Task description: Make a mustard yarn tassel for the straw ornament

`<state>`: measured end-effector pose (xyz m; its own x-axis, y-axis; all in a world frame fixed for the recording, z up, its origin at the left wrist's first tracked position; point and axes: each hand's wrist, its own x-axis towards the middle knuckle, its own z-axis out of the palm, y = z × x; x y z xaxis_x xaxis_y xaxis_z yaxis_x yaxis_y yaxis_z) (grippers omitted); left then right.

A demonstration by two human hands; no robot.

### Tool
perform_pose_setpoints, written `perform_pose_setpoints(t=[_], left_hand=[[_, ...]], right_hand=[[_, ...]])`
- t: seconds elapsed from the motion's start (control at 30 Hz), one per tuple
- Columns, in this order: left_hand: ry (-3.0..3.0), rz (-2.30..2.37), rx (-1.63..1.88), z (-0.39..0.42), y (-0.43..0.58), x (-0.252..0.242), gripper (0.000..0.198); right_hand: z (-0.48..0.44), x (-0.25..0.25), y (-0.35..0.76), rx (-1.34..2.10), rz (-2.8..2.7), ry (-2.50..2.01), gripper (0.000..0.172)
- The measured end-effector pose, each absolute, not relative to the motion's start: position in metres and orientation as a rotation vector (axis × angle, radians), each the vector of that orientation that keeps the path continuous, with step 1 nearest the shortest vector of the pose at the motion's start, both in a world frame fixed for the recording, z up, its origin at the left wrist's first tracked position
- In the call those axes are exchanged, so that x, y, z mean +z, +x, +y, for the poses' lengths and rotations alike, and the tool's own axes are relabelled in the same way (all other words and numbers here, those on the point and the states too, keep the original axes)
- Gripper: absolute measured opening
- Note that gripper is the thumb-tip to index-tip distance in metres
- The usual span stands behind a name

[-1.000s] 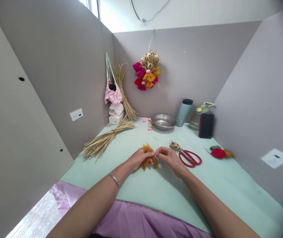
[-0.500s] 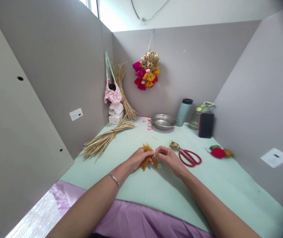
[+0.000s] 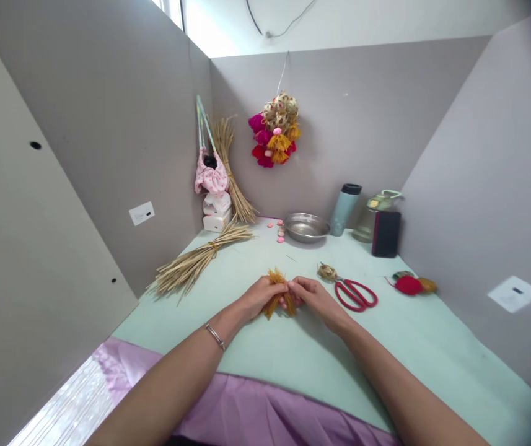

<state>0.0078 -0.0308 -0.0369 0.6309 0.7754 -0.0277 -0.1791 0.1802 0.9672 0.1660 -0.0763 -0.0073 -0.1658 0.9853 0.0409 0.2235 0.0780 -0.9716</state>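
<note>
A mustard-yellow yarn tassel [image 3: 273, 305] is pinched in my left hand [image 3: 265, 293], its strands fanning out above and below the fingers. My right hand [image 3: 309, 295] is closed, its thumb and fingertips pressed together against the tassel's right side by the left thumb. Whatever lies between the right fingertips is too small to make out. Just right of the hands rest red-handled scissors [image 3: 355, 295], their blades toward a small woven straw ball [image 3: 327, 271].
A straw bundle [image 3: 195, 260] lies at left. Behind stand a steel bowl [image 3: 307, 229], pink beads [image 3: 280, 240], a tumbler [image 3: 345, 210], a jug [image 3: 365, 226] and a phone [image 3: 386, 234]. Yarn balls [image 3: 408, 285] sit at right. Tasselled ornaments [image 3: 279, 133] hang on the back panel.
My right hand has shifted slightly left, so its fingertips now meet the left thumb at the tassel. The left hand keeps its hold.
</note>
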Motion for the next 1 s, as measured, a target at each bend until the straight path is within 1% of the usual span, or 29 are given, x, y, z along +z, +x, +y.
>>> perform_pose_setpoints(t=[0.1,0.23,0.47,0.57,0.77,1.0], left_hand=[[1.215,0.606,0.734,-0.0298,0.0069,-0.0394,0.022],[1.205,0.608,0.743,-0.0272,0.0057,-0.0445,0.022],[1.170,0.593,0.730,-0.0259,0.0057,-0.0443,0.018],[1.159,0.591,0.727,-0.0262,0.0061,-0.0425,0.017],[1.130,0.608,0.761,-0.0268,0.0075,-0.0398,0.015],[1.144,0.642,0.734,-0.0295,0.0067,-0.0361,0.024]], right_hand=[[-0.0750,-0.0086,0.1665,1.169,-1.530,-1.243,0.036],[-0.0751,-0.0067,0.1673,1.189,-1.532,-1.237,0.033],[-0.0743,-0.0080,0.1657,1.169,-1.562,-1.246,0.014],[-0.0727,-0.0116,0.1650,1.141,-1.579,-1.259,0.010],[-0.0717,-0.0130,0.1663,1.091,-1.572,-1.289,0.008],[-0.0749,-0.0058,0.1649,1.068,-1.549,-1.290,0.009]])
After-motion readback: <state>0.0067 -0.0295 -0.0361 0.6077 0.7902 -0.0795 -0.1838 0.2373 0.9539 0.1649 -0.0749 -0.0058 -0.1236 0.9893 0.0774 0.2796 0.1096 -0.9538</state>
